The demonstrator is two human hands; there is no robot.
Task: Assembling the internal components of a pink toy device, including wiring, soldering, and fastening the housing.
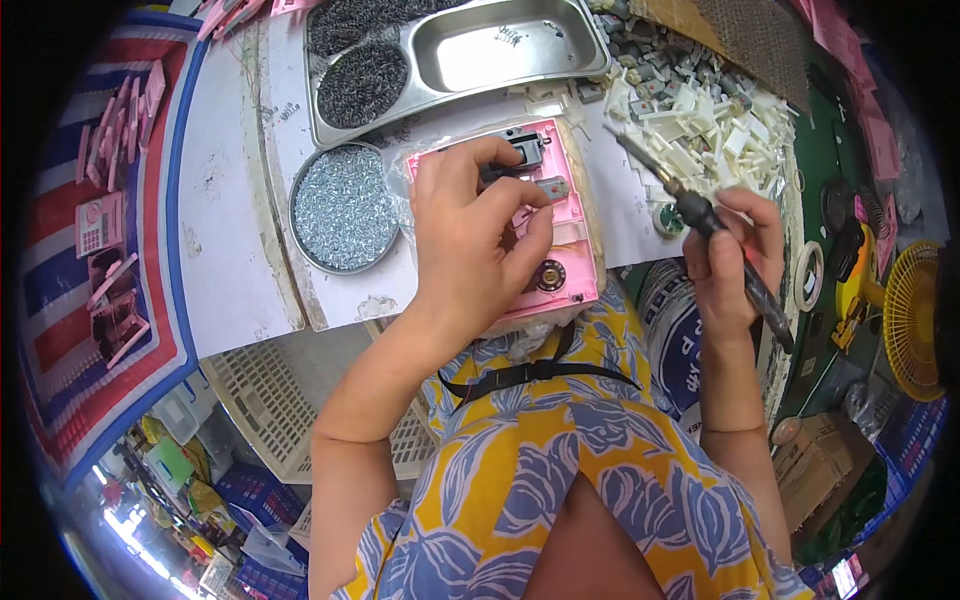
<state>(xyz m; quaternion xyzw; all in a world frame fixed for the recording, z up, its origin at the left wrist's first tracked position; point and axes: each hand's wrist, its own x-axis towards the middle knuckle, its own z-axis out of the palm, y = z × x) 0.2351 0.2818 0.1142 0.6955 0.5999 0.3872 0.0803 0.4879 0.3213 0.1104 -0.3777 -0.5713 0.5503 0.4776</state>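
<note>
A shallow pink plastic housing [583, 245] lies in front of me on a plastic-wrapped pad. My left hand [465, 215] reaches over it with curled fingers, thumb and forefinger drawn together beside a small grey motor-like part [553, 187]. What they pinch, if anything, is hidden. Another fingertip rests by a black and grey part [527, 148] at the housing's far end. Below the thumb sits a round black part with a brass-coloured centre [550, 275]. To the right, my right hand [735, 255] grips a black-handled soldering iron [712, 215], its tip pointing up and left, away from the housing.
A round tin of small screws [345, 207] stands left of the housing. Behind it, a metal tray [425, 85] holds dark springs. White and grey plastic parts [700, 115] are heaped at the far right. A small green spool [667, 220] sits near the table edge, a yellow fan [912, 320] beyond.
</note>
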